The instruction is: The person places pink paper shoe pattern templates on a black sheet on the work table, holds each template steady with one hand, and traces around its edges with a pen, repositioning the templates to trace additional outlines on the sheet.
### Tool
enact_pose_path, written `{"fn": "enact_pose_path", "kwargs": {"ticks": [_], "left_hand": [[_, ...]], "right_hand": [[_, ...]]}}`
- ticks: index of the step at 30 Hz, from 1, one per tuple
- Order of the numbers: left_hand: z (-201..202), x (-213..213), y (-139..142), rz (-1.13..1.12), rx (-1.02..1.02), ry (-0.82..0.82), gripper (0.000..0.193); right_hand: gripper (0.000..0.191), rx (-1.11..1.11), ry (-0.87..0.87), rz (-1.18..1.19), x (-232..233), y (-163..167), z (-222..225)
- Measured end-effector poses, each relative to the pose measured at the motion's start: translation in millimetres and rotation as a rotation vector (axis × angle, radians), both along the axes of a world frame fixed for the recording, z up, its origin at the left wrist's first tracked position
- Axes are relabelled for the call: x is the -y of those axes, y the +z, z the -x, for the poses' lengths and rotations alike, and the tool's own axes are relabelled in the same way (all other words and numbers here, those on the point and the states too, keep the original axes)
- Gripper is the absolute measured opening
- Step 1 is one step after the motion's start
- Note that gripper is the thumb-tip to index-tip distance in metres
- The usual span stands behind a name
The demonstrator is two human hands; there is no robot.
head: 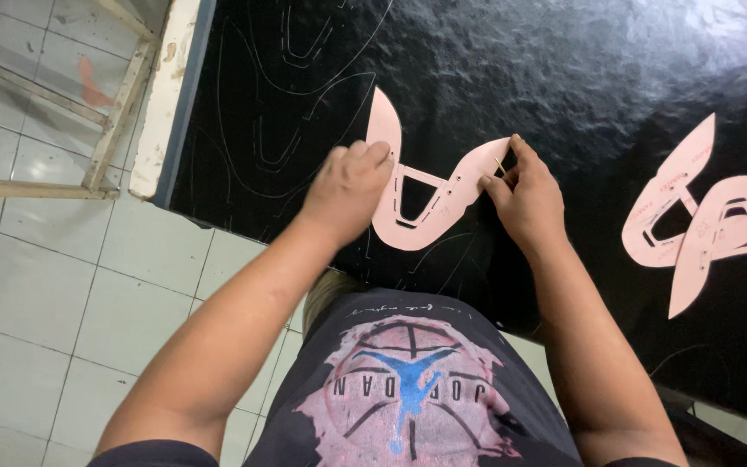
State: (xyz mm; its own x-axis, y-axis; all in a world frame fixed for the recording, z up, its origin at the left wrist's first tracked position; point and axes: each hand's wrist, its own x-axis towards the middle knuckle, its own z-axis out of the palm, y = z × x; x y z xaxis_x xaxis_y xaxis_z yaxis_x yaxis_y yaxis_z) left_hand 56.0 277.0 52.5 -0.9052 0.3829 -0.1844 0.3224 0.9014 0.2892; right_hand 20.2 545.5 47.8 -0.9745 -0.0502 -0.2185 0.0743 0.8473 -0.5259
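Observation:
A pink card pattern piece (430,201) with cut-out slots lies on a sheet of black leather (512,78). My left hand (347,183) presses down on the pattern's left side, fingers bent over its edge. My right hand (525,195) sits at the pattern's right tip and pinches a thin yellowish marking tool (500,166) against that edge. Faint traced outlines (304,86) show on the leather to the upper left of the pattern.
More pink pattern pieces (711,220) lie overlapped on the leather at the right. The table's pale edge (162,95) runs along the left. A wooden frame (110,112) stands on the white tiled floor (62,303) at the left.

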Motion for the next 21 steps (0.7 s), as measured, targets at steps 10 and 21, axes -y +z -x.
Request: {"fn": "enact_pose_path", "kwargs": {"ticks": [10, 21], "left_hand": [[-23.2, -40.3, -1.4, 0.055, -0.158, 0.046, 0.08], [-25.1, -67.2, -1.9, 0.326, 0.081, -0.082, 0.064]], "right_hand": [[0.061, -0.071, -0.061, 0.092, -1.2, 0.6, -4.1], [0.019, -0.094, 0.218, 0.287, 12.6, 19.9, 4.6]]}}
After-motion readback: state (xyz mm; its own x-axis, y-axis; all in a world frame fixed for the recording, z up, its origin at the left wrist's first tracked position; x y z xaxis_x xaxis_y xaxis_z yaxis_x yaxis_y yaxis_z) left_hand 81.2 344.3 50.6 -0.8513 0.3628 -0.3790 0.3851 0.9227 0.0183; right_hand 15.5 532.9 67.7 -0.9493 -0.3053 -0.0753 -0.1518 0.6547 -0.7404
